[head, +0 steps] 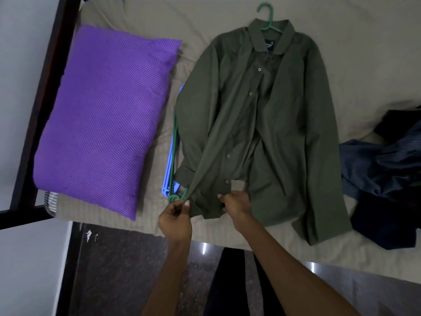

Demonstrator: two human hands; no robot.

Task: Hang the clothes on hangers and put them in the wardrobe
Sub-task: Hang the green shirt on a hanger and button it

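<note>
A dark green button shirt (284, 124) lies flat on the bed (141, 17) with a green hanger (268, 18) inside it, the hook sticking out past the collar. My left hand (175, 217) pinches the left bottom corner of the shirt front. My right hand (234, 205) grips the shirt's lower placket near the bottom button. Spare blue and green hangers (169, 172) lie half hidden under the shirt's left side.
A purple dotted pillow (102, 117) lies on the left of the bed beside the dark bed frame (45, 87). A heap of dark blue and striped clothes (385, 179) sits at the right edge. Dark polished floor (127, 274) is below.
</note>
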